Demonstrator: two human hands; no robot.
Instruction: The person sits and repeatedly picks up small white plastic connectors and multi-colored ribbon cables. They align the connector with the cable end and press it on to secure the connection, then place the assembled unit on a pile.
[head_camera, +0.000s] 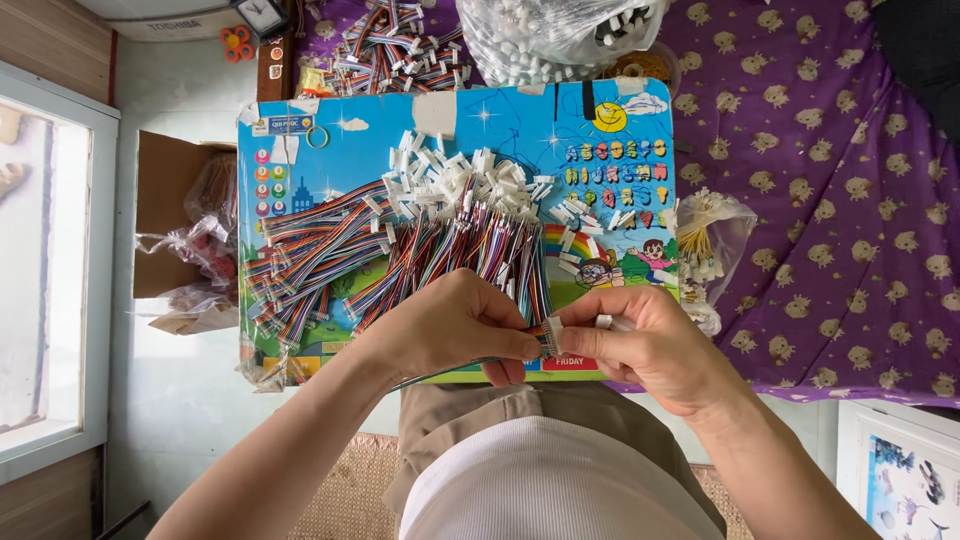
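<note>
Fingers (520, 345) of my left hand (455, 325) pinch the end of a thin ribbon of striped, many-coloured wires (545, 337), while my right hand (640, 345) closes on a small white plastic connector (553, 335) at that same end; the two hands meet just above my lap, at the near edge of the worktop (300, 160), a glossy board printed with bright cartoon pictures. Just beyond my fingers lies a fanned heap of wire bundles (450, 250), smooth and striped, topped by a loose pile of small, blocky white connector housings (460, 180). Beyond my right hand sits a crinkled clear bag of pale parts (705, 240) on a purple patterned cloth (830, 200). Further off, a large clear bag of white pieces (550, 30) rests beside more bundled wires (390, 50).
</note>
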